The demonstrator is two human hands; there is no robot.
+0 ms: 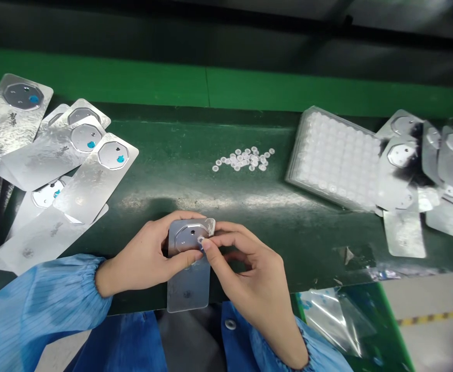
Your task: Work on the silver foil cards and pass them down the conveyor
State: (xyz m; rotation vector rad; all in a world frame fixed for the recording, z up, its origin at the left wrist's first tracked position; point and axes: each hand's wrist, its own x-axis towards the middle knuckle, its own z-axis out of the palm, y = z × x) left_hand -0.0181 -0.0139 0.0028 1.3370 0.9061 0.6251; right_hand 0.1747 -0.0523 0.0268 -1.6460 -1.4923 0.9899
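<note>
A silvery phone back cover (188, 287) is held upright near the table's front edge, its camera area at the top. My left hand (144, 253) grips it from the left side, the thumb lying across the front below the camera area. With thumb and forefinger, my right hand (249, 263) pinches a small clear ring (200, 239) against the lower right of that camera area. Its other fingers are behind the cover's right edge. Beyond the hands, a loose heap of similar small white rings (245, 159) lies on the table.
Several covers with blue marks (94, 178) overlap at the left. To the right stand a clear tray with white round pieces (338, 160) and more covers (404, 227). A transparent plastic bag (334, 320) lies below the table edge, over a green surface.
</note>
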